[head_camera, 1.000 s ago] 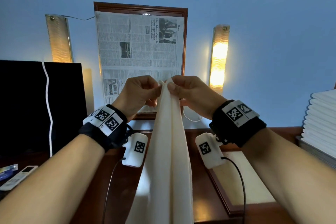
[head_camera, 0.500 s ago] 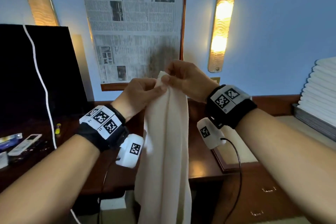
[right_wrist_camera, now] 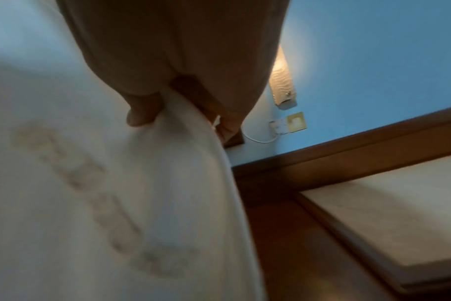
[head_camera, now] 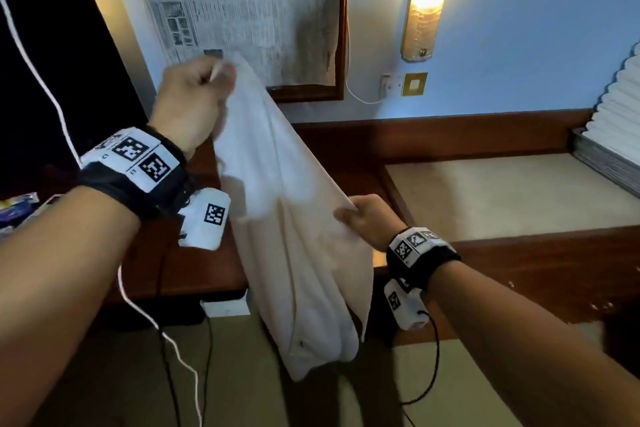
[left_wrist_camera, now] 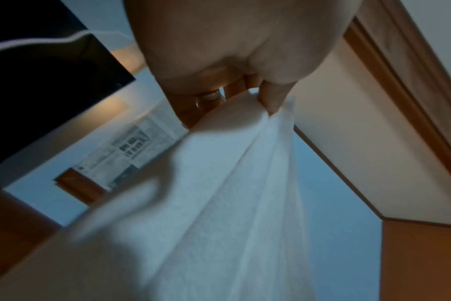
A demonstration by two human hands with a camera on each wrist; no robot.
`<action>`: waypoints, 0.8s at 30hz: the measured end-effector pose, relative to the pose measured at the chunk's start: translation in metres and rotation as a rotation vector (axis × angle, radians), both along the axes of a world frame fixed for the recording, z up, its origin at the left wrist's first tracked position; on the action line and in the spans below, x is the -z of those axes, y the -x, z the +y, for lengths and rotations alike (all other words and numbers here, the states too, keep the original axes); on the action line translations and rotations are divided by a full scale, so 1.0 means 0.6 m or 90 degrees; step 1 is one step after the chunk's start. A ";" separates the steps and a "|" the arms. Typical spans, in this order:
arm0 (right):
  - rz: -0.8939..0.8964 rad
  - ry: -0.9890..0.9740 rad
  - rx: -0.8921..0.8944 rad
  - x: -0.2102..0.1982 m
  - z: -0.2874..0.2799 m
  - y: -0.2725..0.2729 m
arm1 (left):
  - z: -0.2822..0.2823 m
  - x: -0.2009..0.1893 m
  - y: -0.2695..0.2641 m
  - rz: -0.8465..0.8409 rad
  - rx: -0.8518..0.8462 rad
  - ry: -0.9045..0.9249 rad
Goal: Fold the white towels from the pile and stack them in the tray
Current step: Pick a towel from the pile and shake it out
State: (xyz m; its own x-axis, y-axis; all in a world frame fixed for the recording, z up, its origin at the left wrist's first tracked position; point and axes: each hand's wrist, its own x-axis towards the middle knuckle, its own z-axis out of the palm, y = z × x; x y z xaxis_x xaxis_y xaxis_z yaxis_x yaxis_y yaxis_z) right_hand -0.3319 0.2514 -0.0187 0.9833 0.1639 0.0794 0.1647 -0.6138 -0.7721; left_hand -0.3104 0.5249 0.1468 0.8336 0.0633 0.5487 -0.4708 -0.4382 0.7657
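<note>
Pinching the white towel [head_camera: 294, 225] high with my left hand [head_camera: 188, 104] and gripping its right edge lower with my right hand [head_camera: 370, 218], I hold it hanging before the wooden desk [head_camera: 485, 135], hiding a framed newspaper's [head_camera: 242, 10] corner. Folded towels [head_camera: 620, 107] stack far right. My right wrist view alone shows faint brownish marks [right_wrist_camera: 90, 193] on the cloth.

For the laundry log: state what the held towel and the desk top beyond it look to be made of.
Towel: soft woven cloth, probably cotton, matte white; it drapes in limp folds between the left hand and right hand, and the left wrist view shows a fine nap. Desk: dark reddish wood or veneer, glossy finish; lamp glare reflects off it.
</note>
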 end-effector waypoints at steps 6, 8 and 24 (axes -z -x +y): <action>0.071 0.307 0.118 0.110 -0.146 -0.033 | 0.091 0.031 -0.033 0.000 -0.104 0.126; 0.116 0.394 0.124 0.131 -0.190 -0.039 | 0.142 0.053 -0.074 -0.020 -0.159 0.187; -0.370 -0.076 -0.076 -0.047 0.030 -0.059 | -0.068 0.061 -0.048 0.045 0.097 -0.239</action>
State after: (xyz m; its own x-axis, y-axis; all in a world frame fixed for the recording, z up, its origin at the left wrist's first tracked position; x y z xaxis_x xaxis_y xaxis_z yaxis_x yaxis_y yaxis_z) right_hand -0.2963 0.2695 0.0094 0.7488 0.2277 0.6224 0.6427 -0.4789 -0.5980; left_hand -0.2819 0.4839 0.1101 0.8547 -0.2579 0.4506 -0.5036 -0.6229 0.5987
